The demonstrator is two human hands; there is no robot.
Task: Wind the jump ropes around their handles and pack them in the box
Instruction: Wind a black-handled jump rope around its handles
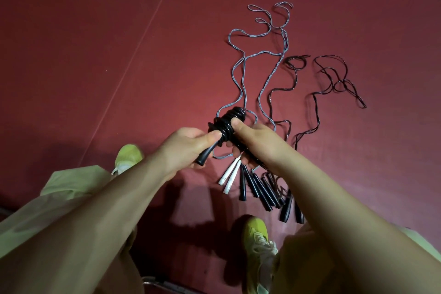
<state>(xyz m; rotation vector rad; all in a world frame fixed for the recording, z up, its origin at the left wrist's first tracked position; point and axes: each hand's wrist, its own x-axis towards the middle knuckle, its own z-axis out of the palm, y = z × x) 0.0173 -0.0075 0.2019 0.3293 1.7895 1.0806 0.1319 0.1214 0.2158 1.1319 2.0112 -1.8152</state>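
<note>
A black jump rope (229, 122) is coiled around its black handles, held up over the floor. My left hand (188, 145) grips the lower handle end (205, 155), thumb on the coil. My right hand (255, 141) holds the bundle from the right, its thumb pressing the windings. Below, on the red floor, lie a grey rope (241, 64) with white handles (230, 175) and dark ropes (334, 76) with several black handles (260, 191), all unwound. No box is in view.
Red floor (95, 55) with a pale line (148, 28) running diagonally at the left. My yellow-green shoes (128, 157) (259, 246) and light trousers (71, 188) frame the bottom. A metal edge (164, 284) shows at the bottom centre.
</note>
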